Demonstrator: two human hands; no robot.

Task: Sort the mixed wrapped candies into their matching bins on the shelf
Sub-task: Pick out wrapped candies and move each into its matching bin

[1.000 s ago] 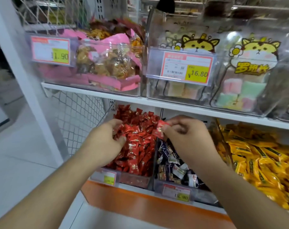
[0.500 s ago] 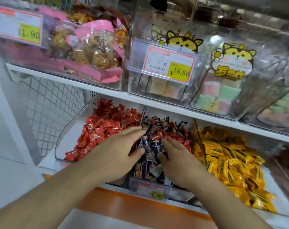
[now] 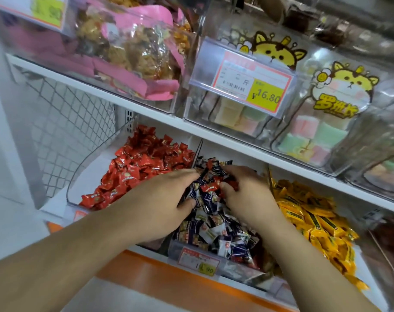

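My left hand rests flat and my right hand pinches red candies still mixed in the dark-candy bin; the red bin waits at nine o'clock.

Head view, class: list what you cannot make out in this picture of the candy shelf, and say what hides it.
- Right hand: whether it pinches a red candy; its curled fingers hide the grip.
- Middle bin: the candies under both hands.
- Left hand: its palm side, turned away.
- Lower price tag: first digit, too blurred.
- Top-left price tag: cut off by the edge, blurred.
- Brown goods far right: blurred, cut off.
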